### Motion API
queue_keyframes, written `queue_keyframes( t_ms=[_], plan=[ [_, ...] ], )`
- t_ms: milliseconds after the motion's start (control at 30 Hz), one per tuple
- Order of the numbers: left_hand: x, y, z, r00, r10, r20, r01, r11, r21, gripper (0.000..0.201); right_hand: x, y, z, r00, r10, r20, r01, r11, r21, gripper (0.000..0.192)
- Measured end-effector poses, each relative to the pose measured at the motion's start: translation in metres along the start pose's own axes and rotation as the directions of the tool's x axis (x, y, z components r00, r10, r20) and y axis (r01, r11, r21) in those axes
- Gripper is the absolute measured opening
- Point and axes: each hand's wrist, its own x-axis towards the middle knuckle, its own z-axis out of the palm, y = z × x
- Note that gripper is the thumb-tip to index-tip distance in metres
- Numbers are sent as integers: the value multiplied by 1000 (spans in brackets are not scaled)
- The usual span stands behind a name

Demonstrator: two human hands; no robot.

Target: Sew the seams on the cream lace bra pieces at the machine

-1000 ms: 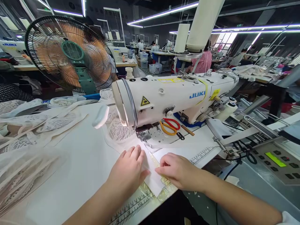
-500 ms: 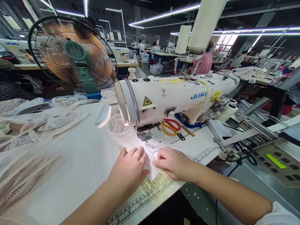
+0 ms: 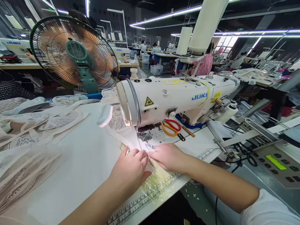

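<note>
A white JUKI sewing machine stands on the table, its needle end toward me. A white fabric piece with lace runs under the presser foot. My left hand lies flat on the fabric just in front of the foot, fingers together. My right hand presses the fabric's right edge beside it, fingertips close to the foot. Both hands touch the same piece, and their fingertips nearly meet.
Orange and red scissors lie on the machine bed. A running fan stands at the back left. Lace pieces pile on the left. A control panel sits at the right. A ruler strip lines the table's front edge.
Both hands have slid forward with the fabric toward the presser foot; the fabric's near end has moved off the ruler strip.
</note>
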Motion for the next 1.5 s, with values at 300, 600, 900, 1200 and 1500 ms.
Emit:
queue_keyframes(
  t_ms=[300, 600, 900, 1200, 1500],
  plan=[
    [3, -11, 6, 999, -7, -38, 9, 999, 53, 23, 15, -8, -4, 992, 88, 88, -83, 995, -58, 43],
    [8, -23, 4, 999, -44, 7, 44, 999, 15, 30, 27, -16, 0, 981, 192, 34, -190, 980, -50, 53],
    [10, -37, 11, 998, -62, 17, 61, 996, 60, 31, 35, -27, -19, 934, 265, 240, -267, 963, -24, 75],
    [15, -40, 8, 993, -115, 8, 114, 988, 99, 33, 15, -26, -11, 963, 234, 135, -238, 971, 14, 55],
    [18, -47, 12, 980, -199, 21, 195, 972, 128, 36, 3, -25, 26, 967, 180, -181, -177, 984, 36, 31]
  ],
)
